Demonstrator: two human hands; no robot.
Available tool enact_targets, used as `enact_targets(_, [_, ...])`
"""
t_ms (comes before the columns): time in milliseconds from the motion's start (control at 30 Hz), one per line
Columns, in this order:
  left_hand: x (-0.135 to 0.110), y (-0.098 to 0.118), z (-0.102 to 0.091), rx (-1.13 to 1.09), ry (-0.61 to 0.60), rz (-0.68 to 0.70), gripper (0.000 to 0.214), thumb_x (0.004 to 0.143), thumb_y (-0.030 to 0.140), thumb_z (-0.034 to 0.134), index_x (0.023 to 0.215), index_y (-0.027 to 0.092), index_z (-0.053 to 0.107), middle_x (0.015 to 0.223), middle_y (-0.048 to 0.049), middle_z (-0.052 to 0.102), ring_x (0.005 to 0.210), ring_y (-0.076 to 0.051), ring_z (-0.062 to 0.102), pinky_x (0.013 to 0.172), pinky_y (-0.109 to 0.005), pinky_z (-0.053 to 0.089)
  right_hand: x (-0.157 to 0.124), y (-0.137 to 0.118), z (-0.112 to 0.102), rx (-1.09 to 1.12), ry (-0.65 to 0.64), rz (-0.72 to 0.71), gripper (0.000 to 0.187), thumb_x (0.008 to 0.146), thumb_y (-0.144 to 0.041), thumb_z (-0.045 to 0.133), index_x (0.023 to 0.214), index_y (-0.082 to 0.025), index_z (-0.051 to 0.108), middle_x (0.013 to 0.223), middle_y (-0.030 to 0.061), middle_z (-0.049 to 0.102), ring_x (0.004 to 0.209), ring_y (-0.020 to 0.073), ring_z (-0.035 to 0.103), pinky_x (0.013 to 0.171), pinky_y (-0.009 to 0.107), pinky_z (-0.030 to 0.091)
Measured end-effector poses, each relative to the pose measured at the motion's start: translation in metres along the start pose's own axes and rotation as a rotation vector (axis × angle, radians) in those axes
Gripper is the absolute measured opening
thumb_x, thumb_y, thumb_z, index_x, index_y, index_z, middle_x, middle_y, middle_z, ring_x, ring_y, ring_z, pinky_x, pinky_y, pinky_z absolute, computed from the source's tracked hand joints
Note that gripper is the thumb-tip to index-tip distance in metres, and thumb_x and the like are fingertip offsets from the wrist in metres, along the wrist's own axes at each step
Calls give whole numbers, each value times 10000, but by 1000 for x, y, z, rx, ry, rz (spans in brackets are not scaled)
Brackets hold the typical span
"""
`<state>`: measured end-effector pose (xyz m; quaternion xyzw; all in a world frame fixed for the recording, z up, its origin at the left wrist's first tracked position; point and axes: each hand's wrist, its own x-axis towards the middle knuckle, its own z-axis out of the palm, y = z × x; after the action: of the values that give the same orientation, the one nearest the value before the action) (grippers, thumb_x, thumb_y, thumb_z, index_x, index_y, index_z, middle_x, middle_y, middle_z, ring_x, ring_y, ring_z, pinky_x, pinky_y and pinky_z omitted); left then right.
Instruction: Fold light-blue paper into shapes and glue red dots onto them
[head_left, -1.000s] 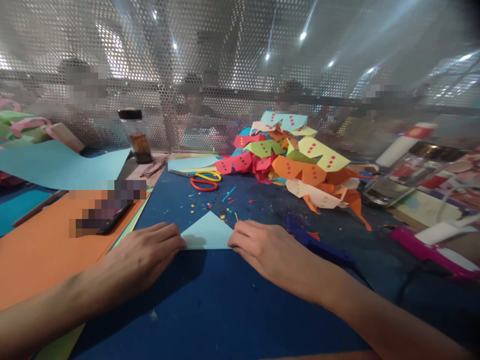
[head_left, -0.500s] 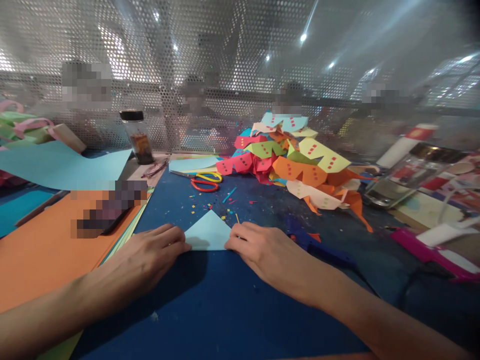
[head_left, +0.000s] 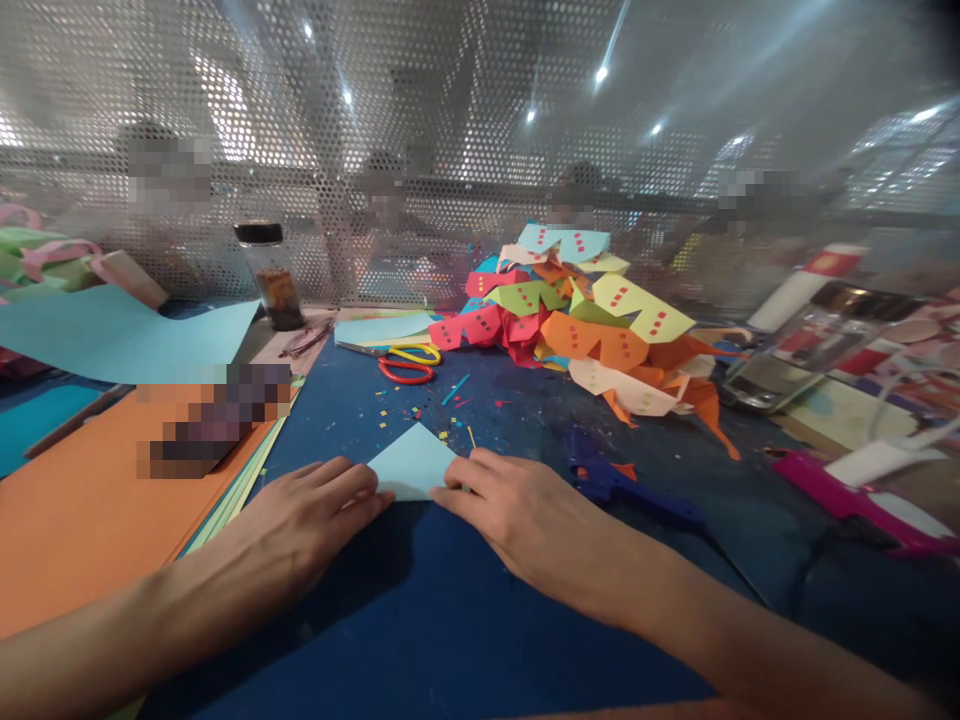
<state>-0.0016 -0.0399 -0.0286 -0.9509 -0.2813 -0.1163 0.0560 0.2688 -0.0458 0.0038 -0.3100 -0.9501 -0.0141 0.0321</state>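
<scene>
A light blue sheet of paper (head_left: 415, 465), folded into a triangle, lies on the dark blue table with its point facing away from me. My left hand (head_left: 330, 500) grips its left corner, fingers bent and thumb along the lower edge. At the right corner my right hand (head_left: 491, 490) pinches the paper between thumb and fingers. Small paper scraps (head_left: 420, 412) are scattered just beyond the triangle. Scissors (head_left: 407, 364) with red and yellow handles lie behind them. The corners under my fingers are hidden.
A pile of folded coloured paper pieces (head_left: 592, 330) stands at the back right. A blue glue gun (head_left: 630, 490) lies right of my right hand. Orange sheets (head_left: 82, 510) are stacked left, with a blurred dark object (head_left: 221, 420) on top. A lidded bottle (head_left: 276, 285) stands behind.
My hands have come slightly closer together along the triangle's lower edge, the right hand shifting left. The paper stays almost in place; the view has moved slightly.
</scene>
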Motion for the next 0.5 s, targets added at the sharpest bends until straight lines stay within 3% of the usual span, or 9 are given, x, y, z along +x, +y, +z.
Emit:
enact_targets(100, [1,5,-1,-30,-13,-13,302,987,59,355,1141,167,591,1017,-77,636,847,-210,593,754,-363,521,1,-3,2,-32,23,-22,455,918,-1,444,1321,-179,554,1067,73,610,898,220,522,765,360,493])
enact_targets(233, [5,10,-5,36,-92,-10,381,969,56,389,1311,161,521,1017,-82,641,837,-226,595,732,-383,538,2,-5,4,-108,26,-31,520,923,-7,406,1405,-185,486,1094,93,592,890,238,515,745,379,504])
enact_targets(500, [3,14,-5,132,-152,-18,378,936,39,412,1277,123,553,999,-94,617,816,-245,582,708,-421,557,0,-7,0,-52,-10,12,490,907,32,392,1320,-169,565,1101,96,589,929,235,524,778,393,522])
